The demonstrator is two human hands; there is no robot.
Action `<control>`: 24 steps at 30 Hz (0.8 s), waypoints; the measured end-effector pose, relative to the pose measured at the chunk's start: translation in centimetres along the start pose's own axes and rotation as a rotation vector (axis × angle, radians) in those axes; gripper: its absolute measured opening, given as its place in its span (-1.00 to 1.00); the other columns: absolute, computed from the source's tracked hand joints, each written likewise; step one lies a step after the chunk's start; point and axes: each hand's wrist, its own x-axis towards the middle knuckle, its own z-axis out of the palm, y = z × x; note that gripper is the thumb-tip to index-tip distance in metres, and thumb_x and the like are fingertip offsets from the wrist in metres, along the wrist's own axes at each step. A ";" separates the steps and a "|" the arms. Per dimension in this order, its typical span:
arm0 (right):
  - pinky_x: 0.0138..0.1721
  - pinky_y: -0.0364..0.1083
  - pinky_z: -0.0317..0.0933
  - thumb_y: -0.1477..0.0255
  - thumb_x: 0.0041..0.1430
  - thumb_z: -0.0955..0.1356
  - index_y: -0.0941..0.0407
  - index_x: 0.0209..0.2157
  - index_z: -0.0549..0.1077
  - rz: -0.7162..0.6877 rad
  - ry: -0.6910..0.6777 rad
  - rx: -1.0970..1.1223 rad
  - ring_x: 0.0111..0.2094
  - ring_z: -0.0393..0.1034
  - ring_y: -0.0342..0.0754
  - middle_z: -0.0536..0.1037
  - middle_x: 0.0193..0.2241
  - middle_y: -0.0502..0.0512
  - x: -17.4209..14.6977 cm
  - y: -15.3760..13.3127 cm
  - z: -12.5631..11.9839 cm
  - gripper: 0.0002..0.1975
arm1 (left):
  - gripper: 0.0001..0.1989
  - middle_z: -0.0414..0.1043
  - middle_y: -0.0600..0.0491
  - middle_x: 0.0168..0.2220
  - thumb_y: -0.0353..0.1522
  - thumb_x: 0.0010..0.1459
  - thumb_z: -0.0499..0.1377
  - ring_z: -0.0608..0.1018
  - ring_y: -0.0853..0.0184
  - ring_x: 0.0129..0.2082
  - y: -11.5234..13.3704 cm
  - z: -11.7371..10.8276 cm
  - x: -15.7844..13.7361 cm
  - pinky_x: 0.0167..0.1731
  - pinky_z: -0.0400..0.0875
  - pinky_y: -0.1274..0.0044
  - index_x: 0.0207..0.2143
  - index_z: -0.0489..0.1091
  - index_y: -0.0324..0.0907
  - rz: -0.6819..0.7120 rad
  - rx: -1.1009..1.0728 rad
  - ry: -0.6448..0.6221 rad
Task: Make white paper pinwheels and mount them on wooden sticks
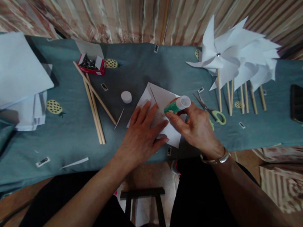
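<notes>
A white paper square [162,93] with cut or fold lines lies on the cloth in front of me. My left hand [145,132] rests on its left part, fingers stretched out flat. In my right hand [195,126] is a green glue stick [173,106], tilted with its lower end toward the paper's middle; whether the tip touches is hidden. A white round cap [126,97] sits to the upper left of the paper. Scissors [213,113] with green handles lie just right of my right hand. A thin paper strip [119,119] is left of the paper.
Finished paper pinwheels [239,58] on wooden sticks lie at the right, with a phone [300,104] beyond. Loose wooden sticks [96,112] and a red box [92,65] of small dark metal pieces are at left. Stacked paper sheets [7,71] lie far left. A curtain [134,13] hangs behind.
</notes>
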 end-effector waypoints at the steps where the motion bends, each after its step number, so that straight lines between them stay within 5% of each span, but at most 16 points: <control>1: -0.43 -0.08 0.27 0.22 0.25 0.35 0.09 -0.22 0.44 -0.004 0.004 -0.003 -0.51 0.41 -0.07 0.58 -0.43 0.05 0.0 0.0 0.1 -0.77 | -0.52 0.06 -0.10 0.38 -0.07 0.27 0.12 0.02 -0.06 0.40 0.0 0.0 0.0 0.33 -0.04 0.03 0.15 0.39 -0.06 0.000 -0.001 0.000; 24: -0.43 -0.09 0.28 0.22 0.25 0.35 0.13 -0.21 0.45 0.008 0.007 0.076 -0.46 0.46 -0.04 0.59 -0.42 0.07 0.3 -0.1 0.7 -0.74 | -0.53 0.07 -0.16 0.38 -0.11 0.23 0.18 0.02 -0.12 0.40 -0.2 0.4 -0.1 0.30 -0.01 0.00 0.13 0.41 -0.09 0.018 -0.022 0.043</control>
